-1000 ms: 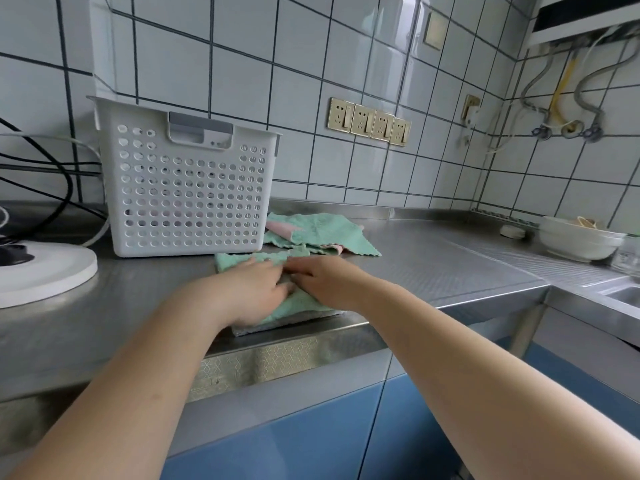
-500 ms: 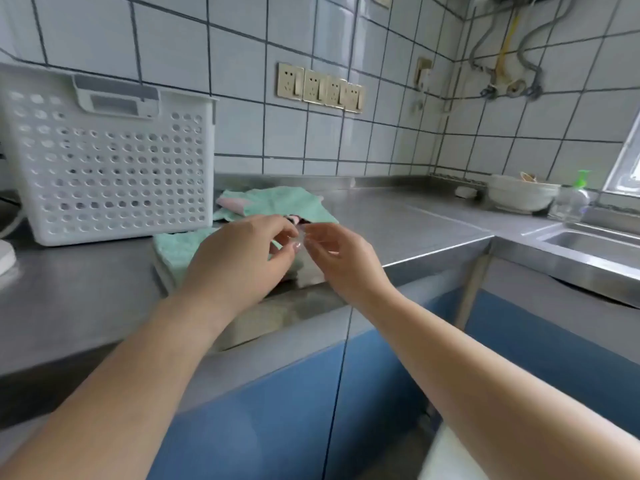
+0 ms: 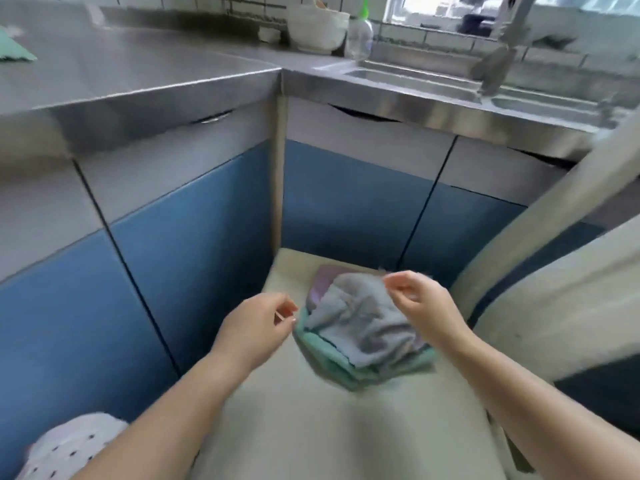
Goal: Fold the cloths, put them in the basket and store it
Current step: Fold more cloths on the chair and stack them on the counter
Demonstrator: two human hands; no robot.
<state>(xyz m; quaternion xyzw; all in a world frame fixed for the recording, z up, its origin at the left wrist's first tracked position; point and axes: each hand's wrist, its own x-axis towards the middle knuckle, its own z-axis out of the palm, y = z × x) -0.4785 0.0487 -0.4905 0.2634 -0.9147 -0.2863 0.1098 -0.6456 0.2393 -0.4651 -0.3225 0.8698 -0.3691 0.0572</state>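
Stainless steel kitchen counters meet at a corner above blue cupboard doors, with a sink (image 3: pixel 433 83) set into the right-hand run and a white bowl (image 3: pixel 317 29) and a clear bottle (image 3: pixel 360 34) behind it. Below, close to the viewer, is a pale chair seat (image 3: pixel 311 427), its backrest rising at the right. The picture is blurred by movement.

On the seat lies a loose pile of cloths (image 3: pixel 360 327): a crumpled grey cloth (image 3: pixel 363 317) on top, green cloths (image 3: pixel 332 358) beneath it, and a pink edge showing at the back. They look unfolded, probably waiting here for their turn.

Both bare arms reach down from the bottom of the frame toward the pile. The left hand (image 3: pixel 258 323) hovers just beside the pile's left edge, fingers loosely curled with thumb and fingertips close together; it does not appear to have hold of any cloth. The right hand (image 3: pixel 419 303) is over the grey cloth's far right corner, fingers bent as if to pinch; whether it already grips the fabric cannot be told through the blur.

At the far left edge, on the counter, a corner of another green cloth (image 3: pixel 15 46) shows. The basket is out of view. The task seems mid-way, with this pile yet to be folded.
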